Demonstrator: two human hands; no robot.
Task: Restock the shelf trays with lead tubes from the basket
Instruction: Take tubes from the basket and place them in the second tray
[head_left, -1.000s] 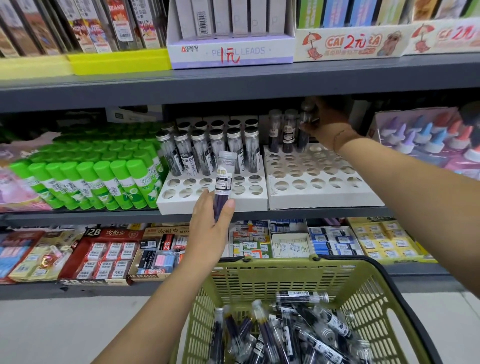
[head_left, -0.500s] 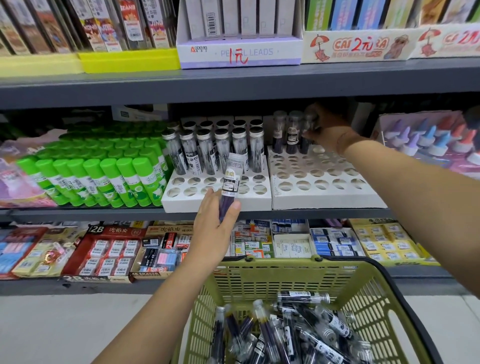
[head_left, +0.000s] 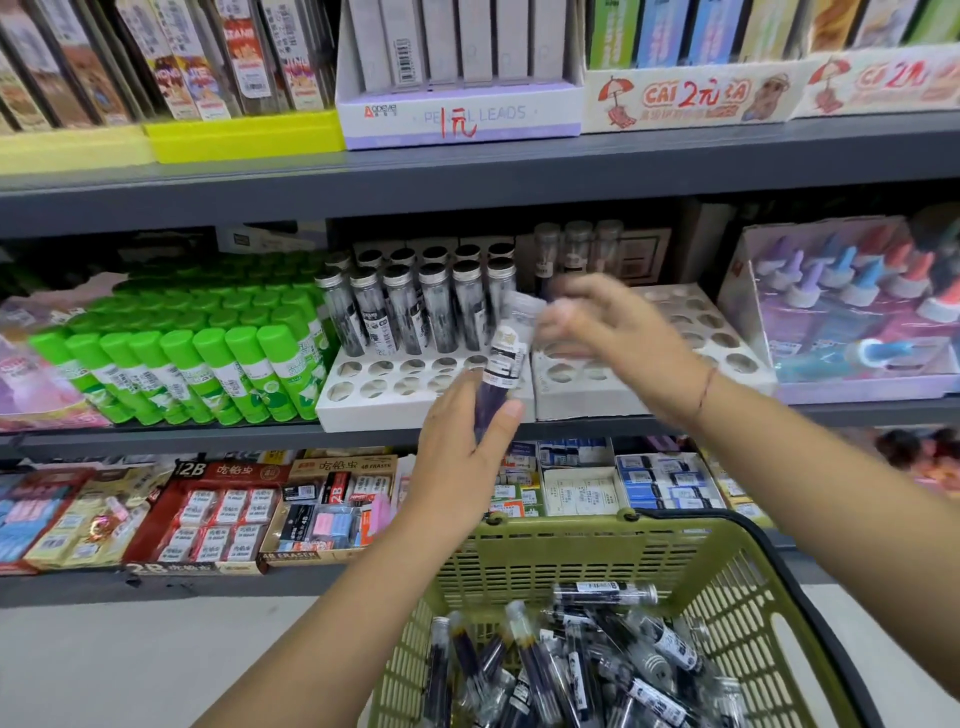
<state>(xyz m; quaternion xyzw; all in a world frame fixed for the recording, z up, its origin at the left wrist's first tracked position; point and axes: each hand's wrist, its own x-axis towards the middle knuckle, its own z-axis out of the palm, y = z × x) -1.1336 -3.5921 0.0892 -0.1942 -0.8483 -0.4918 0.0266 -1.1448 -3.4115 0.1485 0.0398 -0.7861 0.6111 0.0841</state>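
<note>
The long grey shelf (head_left: 156, 439) has two white trays side by side on it, and both trays have round holes for tubes. Below it, close to the person, is the green basket (head_left: 727, 587). It has a big pile of lead tubes (head_left: 571, 670) lying in it, so I think a lot of the job is left.

The left tray (head_left: 374, 410) is partly done. Its back rows are full of standing tubes (head_left: 400, 306), but the two front rows of holes have nothing in them. The right tray (head_left: 582, 402) is almost bare, with just three tubes (head_left: 576, 244) standing at the very back and many open holes in front of them.

The left hand (head_left: 467, 457) is curled round the bottom half of one tube (head_left: 501, 364). It holds the tube up, leaning a little to the right, in front of the place where the two trays meet. This tube is not in a hole yet.

The right hand (head_left: 608, 322) is up beside the top of that tube, over the right tray. Its fingers look loose and spread, and I see nothing in them. It is blurry though, so I cannot tell if it touches the cap.

My guess is that the job is less than half done.
</note>
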